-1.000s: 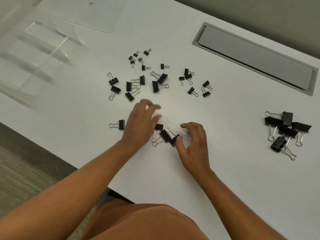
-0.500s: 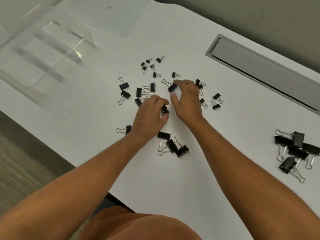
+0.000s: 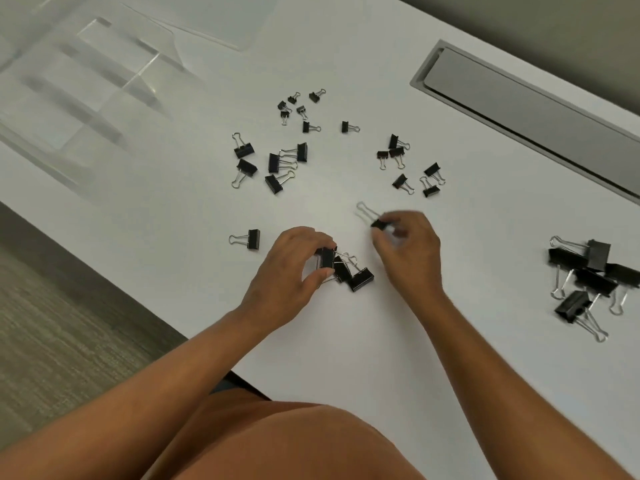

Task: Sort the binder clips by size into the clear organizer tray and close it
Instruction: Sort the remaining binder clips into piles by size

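Black binder clips of three sizes lie scattered on the white table (image 3: 346, 341). My left hand (image 3: 289, 271) pinches a medium clip (image 3: 326, 258) at a small near pile of medium clips (image 3: 360, 278). My right hand (image 3: 408, 251) pinches another medium clip (image 3: 377, 223), its wire handles pointing up-left. One medium clip (image 3: 251, 239) lies alone left of my left hand. More medium clips (image 3: 273, 164) sit farther back, small clips (image 3: 298, 105) behind them, and more small ones (image 3: 408, 168) to the right. Large clips (image 3: 588, 271) are heaped at the right. The clear organizer tray (image 3: 69, 98) stands at the far left, blurred.
A clear lid (image 3: 221, 19) lies flat at the far edge beyond the tray. A grey cable hatch (image 3: 519, 109) is set into the table at the back right. The table's near-left edge (image 3: 121, 282) drops to grey carpet.
Both hands have drawn back from the middle scatter toward me, each bringing a medium clip. The left one now sits at the near pile.
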